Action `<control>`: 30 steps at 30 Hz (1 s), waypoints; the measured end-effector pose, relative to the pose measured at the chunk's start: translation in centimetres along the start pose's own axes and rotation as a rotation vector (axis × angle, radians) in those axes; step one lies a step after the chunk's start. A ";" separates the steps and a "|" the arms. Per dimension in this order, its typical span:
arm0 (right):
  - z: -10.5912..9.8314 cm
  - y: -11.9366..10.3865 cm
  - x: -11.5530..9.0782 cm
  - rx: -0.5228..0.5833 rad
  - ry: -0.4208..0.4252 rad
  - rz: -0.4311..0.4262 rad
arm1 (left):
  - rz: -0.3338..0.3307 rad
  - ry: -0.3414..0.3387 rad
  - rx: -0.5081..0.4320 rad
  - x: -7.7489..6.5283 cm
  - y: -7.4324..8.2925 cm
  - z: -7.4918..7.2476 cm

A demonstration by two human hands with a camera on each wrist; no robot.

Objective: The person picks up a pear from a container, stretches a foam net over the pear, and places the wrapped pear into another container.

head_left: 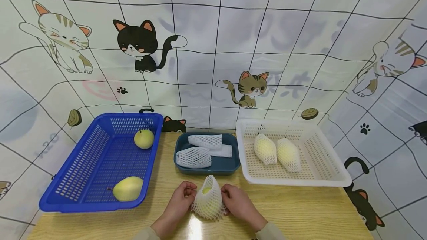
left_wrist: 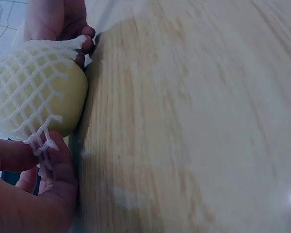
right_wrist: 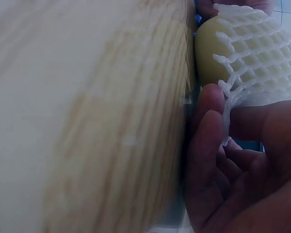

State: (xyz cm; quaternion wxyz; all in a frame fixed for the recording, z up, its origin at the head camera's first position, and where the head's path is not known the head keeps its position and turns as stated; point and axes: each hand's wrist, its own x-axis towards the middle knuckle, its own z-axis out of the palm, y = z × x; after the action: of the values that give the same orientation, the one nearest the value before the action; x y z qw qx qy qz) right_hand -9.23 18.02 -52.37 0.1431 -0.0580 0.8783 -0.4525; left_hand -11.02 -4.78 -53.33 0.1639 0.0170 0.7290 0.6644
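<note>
A yellow-green pear (left_wrist: 73, 99) sits on the wooden table inside a white foam net sleeve (head_left: 209, 201). The net covers most of it, while its bottom end shows bare in both wrist views. On one side my left hand (head_left: 180, 200) pinches the net's lower edge between thumb and fingers. Opposite it, my right hand (head_left: 239, 203) pinches the other side of that edge, the mesh (right_wrist: 228, 104) drawn out between thumb and fingertips. Behind the pear stands a dark teal tray (head_left: 207, 171) with several folded foam nets (head_left: 194, 157).
At the left a blue basket (head_left: 100, 206) holds two bare pears, an upper pear (head_left: 144, 139) and a lower pear (head_left: 128, 189). The white basket (head_left: 297, 181) at the right contains two netted pears (head_left: 265, 149). A cat-patterned cloth (head_left: 200, 66) hangs behind the wooden table (head_left: 300, 210).
</note>
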 end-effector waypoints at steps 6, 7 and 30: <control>-0.1 0.0 0.0 -0.012 -0.012 0.020 | 0.034 0.028 0.117 0.1 -0.1 0.0; -0.2 0.0 0.0 0.001 -0.019 0.022 | 0.035 0.025 0.117 0.2 -0.1 0.0; -2.1 1.3 -0.5 0.510 -0.234 0.067 | -0.003 -0.187 0.006 -0.6 -0.2 -2.2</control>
State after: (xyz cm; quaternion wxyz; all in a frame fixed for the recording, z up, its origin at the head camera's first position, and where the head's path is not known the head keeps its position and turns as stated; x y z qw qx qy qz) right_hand -9.34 20.51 -52.15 0.2683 -0.0429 0.7150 -0.6442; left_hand -10.95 -7.09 -53.26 0.2323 0.0782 0.7127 0.6573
